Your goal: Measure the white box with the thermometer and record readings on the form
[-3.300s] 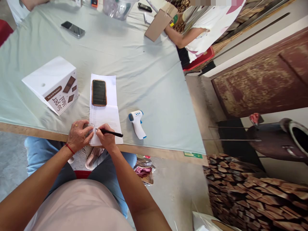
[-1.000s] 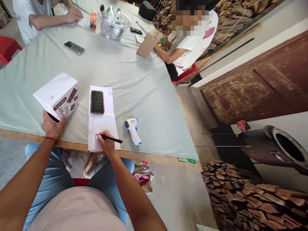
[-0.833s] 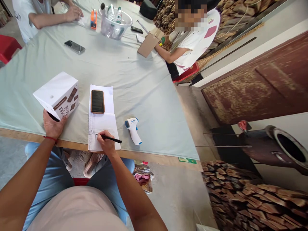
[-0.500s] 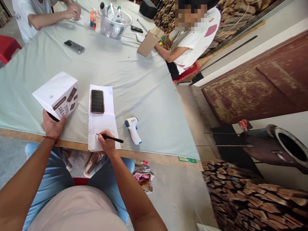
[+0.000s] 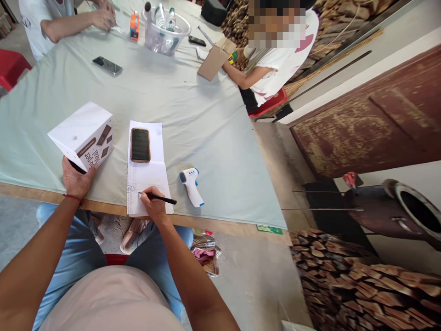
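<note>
My right hand (image 5: 155, 205) grips a black pen (image 5: 164, 199), its tip on the handwritten lower part of a white paper (image 5: 151, 177). A smartphone in a brown case (image 5: 140, 145) lies across the paper's upper half. At the left, my left hand (image 5: 77, 178) is wrapped around the near lower end of a white printed box (image 5: 81, 133), which rests tilted on the table. Something dark shows between the palm and the box; I cannot make out what. To the right of the paper lies a white and blue infrared thermometer (image 5: 191, 186).
Another phone (image 5: 107, 65) lies farther back on the cloth-covered table (image 5: 220, 151). A clear tub of bottles (image 5: 165, 39) and an orange item (image 5: 134, 26) stand at the far side. One person (image 5: 268, 69) holds a cardboard box (image 5: 214, 62); another person's hands (image 5: 103, 17) work at upper left.
The view has shifted very slightly. My right hand and the pen have barely moved on the paper, and my left hand stays on the box.
</note>
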`<action>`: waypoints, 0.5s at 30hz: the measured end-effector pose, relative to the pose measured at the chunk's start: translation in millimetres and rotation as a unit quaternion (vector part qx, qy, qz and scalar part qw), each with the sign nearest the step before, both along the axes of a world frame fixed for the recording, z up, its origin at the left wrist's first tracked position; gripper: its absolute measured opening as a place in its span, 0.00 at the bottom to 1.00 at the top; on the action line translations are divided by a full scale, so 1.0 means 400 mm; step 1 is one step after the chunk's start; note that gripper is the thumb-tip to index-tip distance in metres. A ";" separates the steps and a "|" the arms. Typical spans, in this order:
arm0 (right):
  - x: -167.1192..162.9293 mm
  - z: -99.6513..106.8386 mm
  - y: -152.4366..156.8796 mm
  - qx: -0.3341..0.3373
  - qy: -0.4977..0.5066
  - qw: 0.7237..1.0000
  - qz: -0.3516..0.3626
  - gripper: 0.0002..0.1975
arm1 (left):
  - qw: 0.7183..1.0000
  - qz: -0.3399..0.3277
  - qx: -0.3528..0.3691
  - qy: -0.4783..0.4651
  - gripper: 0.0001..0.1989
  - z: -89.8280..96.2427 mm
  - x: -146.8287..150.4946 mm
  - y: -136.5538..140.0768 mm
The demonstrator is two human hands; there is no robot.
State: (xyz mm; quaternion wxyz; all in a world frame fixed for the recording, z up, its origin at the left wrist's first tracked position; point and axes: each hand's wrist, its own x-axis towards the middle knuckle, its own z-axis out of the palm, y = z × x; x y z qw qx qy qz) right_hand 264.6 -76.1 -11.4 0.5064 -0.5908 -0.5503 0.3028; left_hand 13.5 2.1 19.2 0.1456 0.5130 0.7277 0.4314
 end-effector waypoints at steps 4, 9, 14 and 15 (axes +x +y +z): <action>0.031 0.020 0.009 0.059 -0.051 0.997 -0.012 0.09 | 1.000 0.006 -0.013 -0.014 0.47 0.012 0.005 -0.006; 0.136 0.056 0.089 0.024 -0.329 0.944 0.004 0.20 | 0.999 0.012 -0.014 -0.027 0.47 0.009 0.008 -0.007; 0.202 0.033 0.121 -0.035 -0.423 0.906 -0.001 0.26 | 0.999 -0.035 0.006 -0.015 0.44 0.013 0.006 0.017; 0.207 0.020 0.114 -0.020 -0.408 0.913 -0.013 0.26 | 0.998 -0.058 0.026 -0.006 0.43 0.020 0.007 0.011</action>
